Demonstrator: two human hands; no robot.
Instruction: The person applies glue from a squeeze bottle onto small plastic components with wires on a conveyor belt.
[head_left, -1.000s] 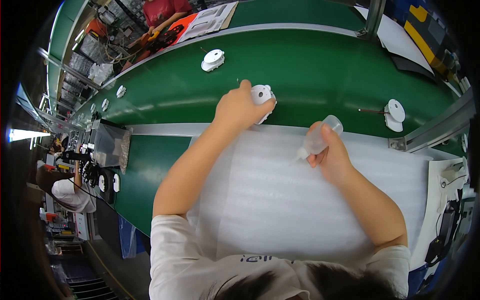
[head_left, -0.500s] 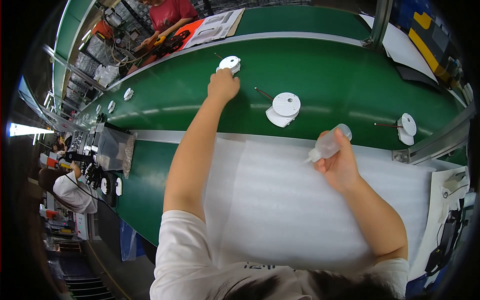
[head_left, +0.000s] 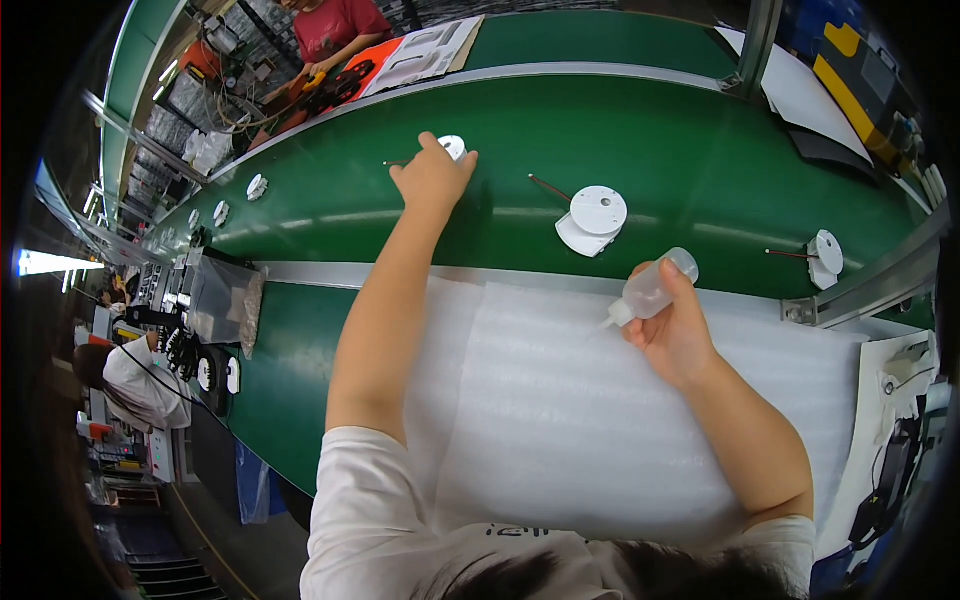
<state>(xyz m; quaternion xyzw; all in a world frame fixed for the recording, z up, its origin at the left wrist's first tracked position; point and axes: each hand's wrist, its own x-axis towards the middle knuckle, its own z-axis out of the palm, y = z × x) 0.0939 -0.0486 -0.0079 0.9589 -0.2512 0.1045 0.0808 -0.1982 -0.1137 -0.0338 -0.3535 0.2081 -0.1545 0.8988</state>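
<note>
At the far side of the green belt, my left hand point(head_left: 436, 178) reaches over a white round plastic part point(head_left: 454, 147), thumb on one side and fingers on the other. The hand hides much of that part; its thin lead sticks out to the left. A translucent squeeze bottle point(head_left: 652, 288) is gripped in my right hand point(head_left: 676, 335), tilted with its nozzle down and to the left above the white sheet. Beyond the bottle, another white round part point(head_left: 597, 214) with a dark red lead lies on the belt. A third such part point(head_left: 825, 258) is at the right.
White sheeting point(head_left: 600, 420) covers the bench before me. Smaller white parts point(head_left: 257, 187) sit along the belt's far left. A clear plastic bin point(head_left: 215, 295) stands at left. A metal post point(head_left: 880, 275) rises at right. Across the belt, a person in red point(head_left: 335, 30) handles dark parts.
The part under my left hand has turned, its lead swinging from upward to leftward, and my fingers have spread around it. The other two nearby parts have shifted right. The bottle has barely moved.
</note>
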